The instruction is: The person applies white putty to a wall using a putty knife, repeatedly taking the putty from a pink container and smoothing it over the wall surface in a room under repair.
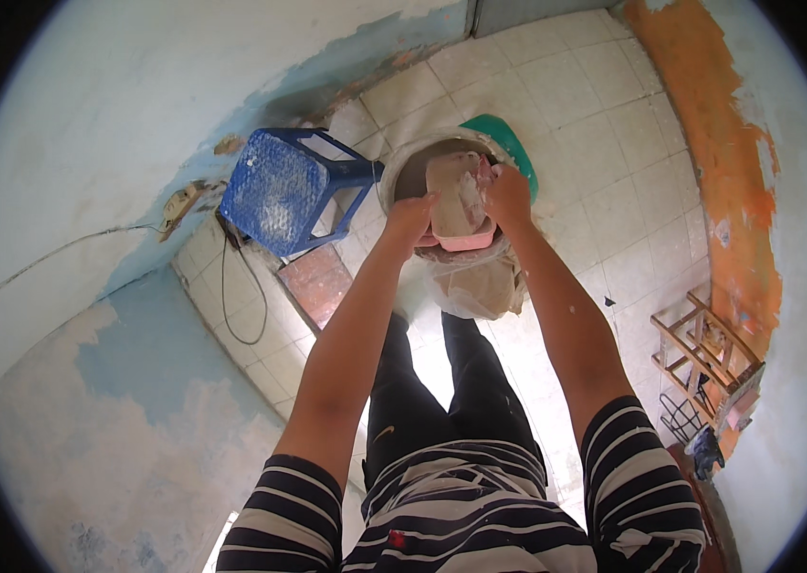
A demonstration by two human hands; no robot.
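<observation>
A pink rectangular tub (465, 241), its inside smeared with a pale paste, is held above a wide round bucket (392, 162). My left hand (411, 224) is closed on the tub's left side. At its right side my right hand (506, 196) is closed, with a small pinkish-white piece by its fingertips that I cannot make out. The bucket's rim is caked with white, and greyish material shows inside it. Behind the bucket, to the right, lies a green plastic thing (518, 153), partly hidden.
A blue plastic stool (279, 191) spattered with white stands left of the bucket. A pale plastic bag (478, 286) lies just before the bucket. A cable (225, 296) loops on the tiled floor at left. A wooden rack (704, 349) stands by the right wall.
</observation>
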